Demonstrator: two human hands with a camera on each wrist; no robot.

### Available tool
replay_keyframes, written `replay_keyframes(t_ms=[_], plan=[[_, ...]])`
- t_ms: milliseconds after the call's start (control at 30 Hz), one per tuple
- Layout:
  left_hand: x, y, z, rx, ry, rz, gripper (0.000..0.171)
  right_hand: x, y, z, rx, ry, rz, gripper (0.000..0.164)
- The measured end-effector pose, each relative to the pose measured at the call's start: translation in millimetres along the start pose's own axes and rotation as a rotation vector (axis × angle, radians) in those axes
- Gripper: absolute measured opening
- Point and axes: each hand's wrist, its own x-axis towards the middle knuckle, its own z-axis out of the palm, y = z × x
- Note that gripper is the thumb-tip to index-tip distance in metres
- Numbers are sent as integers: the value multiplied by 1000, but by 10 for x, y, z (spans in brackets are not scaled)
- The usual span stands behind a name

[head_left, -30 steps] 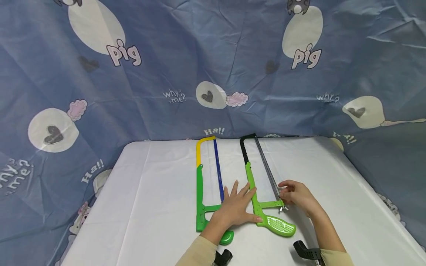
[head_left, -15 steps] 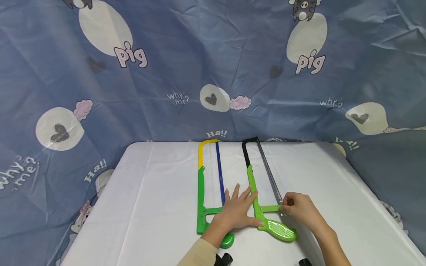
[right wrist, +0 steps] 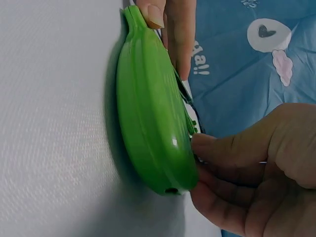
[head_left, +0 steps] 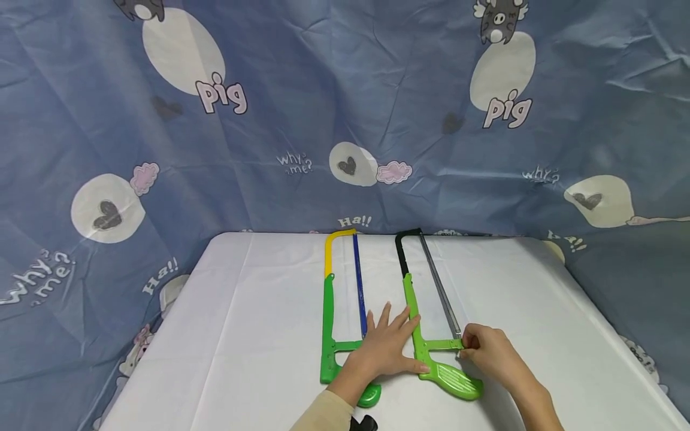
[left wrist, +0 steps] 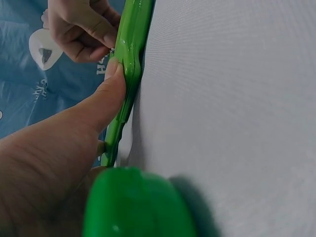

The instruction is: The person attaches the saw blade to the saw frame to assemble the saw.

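Observation:
Two hacksaws lie side by side on the white cloth. The right one is a lime-green hacksaw (head_left: 411,296) with a black front and a grey blade (head_left: 441,290). Fingers spread, my left hand (head_left: 384,348) presses on its frame, the thumb beside the lime handle (head_left: 458,381). With thumb and fingers my right hand (head_left: 493,353) pinches the small metal wing nut (left wrist: 112,50) at the blade's near end, mostly hidden by the fingertips. On the left is a darker green and yellow hacksaw (head_left: 328,311) with a blue blade (head_left: 359,281); my left wrist covers part of its handle.
A white cloth (head_left: 259,335) covers the table. Behind the far edge hangs a blue curtain (head_left: 269,120) with pig and cloud prints. A black wrist mount (head_left: 363,423) shows below my left sleeve.
My right hand has come down from near the blade to the wing nut and closed its fingertips there. The left hand stays in place; the head view has tilted slightly upward.

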Motion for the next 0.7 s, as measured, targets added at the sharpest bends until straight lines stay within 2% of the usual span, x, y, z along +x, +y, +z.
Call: replay_keyframes(t_ms=[200, 467, 700], plan=[[-6, -5, 21, 3, 3, 0, 100, -30, 57, 17, 36, -1, -2, 19], [-9, 9, -6, -12, -3, 4, 99, -35, 106, 56, -20, 59, 5, 20], [-13, 17, -6, -6, 0, 6, 101, -68, 118, 70, 58, 35, 45, 19]])
